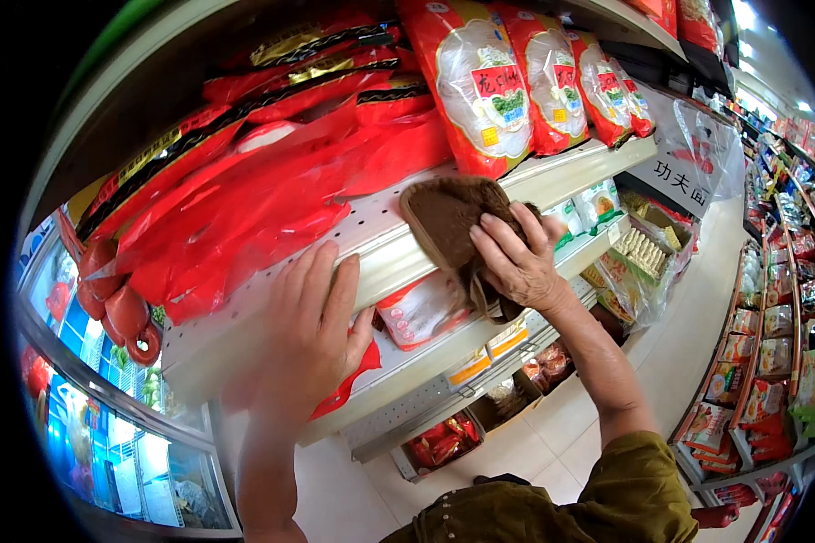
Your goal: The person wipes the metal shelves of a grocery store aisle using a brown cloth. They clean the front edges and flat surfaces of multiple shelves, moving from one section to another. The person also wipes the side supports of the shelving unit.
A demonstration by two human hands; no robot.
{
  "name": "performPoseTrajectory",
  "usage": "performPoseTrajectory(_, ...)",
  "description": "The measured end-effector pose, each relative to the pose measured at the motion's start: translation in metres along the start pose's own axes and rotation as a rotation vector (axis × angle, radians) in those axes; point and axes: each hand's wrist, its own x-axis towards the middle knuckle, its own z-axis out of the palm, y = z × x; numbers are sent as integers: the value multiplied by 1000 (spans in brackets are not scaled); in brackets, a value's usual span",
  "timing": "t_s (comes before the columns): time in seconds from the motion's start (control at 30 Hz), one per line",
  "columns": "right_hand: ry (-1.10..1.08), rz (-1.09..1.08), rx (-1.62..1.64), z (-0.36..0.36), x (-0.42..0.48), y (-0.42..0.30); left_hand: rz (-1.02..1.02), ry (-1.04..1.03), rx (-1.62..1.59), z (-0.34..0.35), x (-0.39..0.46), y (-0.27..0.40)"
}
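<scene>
My right hand [524,261] grips a brown cloth [448,217], bunched under the fingers and pressed against the front edge of a white perforated metal shelf [370,212]. Part of the cloth hangs down over the edge. To its left, my left hand [312,332] is blurred, fingers spread and holding nothing, over the same shelf's front edge; whether it touches the edge I cannot tell. Red plastic packages [244,217] lie heaped on the shelf behind my left hand. Just behind the cloth, clear-fronted red packs of vermicelli [482,95] lean in a row.
Lower shelves hold a red-and-white bag [421,315] and price tags [468,366]. Cardboard boxes [441,441] of packets stand near the tiled floor [550,441]. A glass-door refrigerated case [136,468] is at left, with dark red ornaments [119,305] hanging beside it. Stocked shelves [754,380] line the right.
</scene>
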Motion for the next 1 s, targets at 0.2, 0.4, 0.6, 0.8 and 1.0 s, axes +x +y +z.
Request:
performPoseTrajectory(0.2, -155, -16, -33, -12, -21, 39, 4, -11, 64, 4, -2, 1)
performPoseTrajectory(0.4, -186, 175, -53, -16, -42, 92, 19, 9, 72, 11, 0, 3)
performPoseTrajectory(0.6, -103, 396, -20, -7, -41, 107, 22, -18, 123, 7, -4, 2)
performPoseTrajectory(0.8, -155, 434, -164, -7, -29, 117, 41, 7, 121, 11, -5, 0)
performPoseTrajectory(1.0, -148, 500, -251, -6, -33, 116, 24, 32, 101, 7, -2, 3)
